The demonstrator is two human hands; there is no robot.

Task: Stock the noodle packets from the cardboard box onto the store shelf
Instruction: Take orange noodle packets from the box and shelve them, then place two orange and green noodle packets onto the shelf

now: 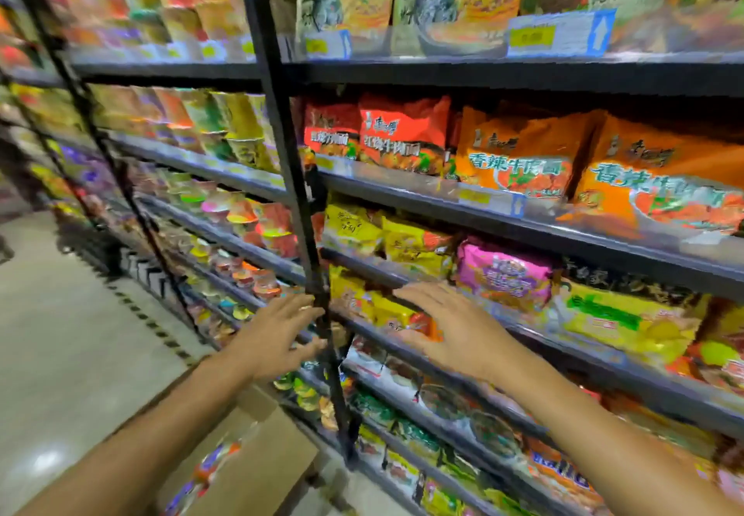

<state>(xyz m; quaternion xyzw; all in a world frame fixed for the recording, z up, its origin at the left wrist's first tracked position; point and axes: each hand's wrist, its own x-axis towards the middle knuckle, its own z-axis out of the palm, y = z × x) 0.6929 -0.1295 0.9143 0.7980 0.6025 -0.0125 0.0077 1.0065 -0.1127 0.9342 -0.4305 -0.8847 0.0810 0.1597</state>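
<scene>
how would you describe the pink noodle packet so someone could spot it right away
Start at the black upright post that splits the shelving, then go right along the shelf under the orange packets. The pink packet lies just above the right hand. It is the only pink one there, with yellow packets to its left.

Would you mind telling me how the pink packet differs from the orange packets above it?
The pink packet is a single one; the orange packets stand in a row. The pink packet sits one shelf lower and looks smaller. Both stand upright, facing the aisle.
</scene>
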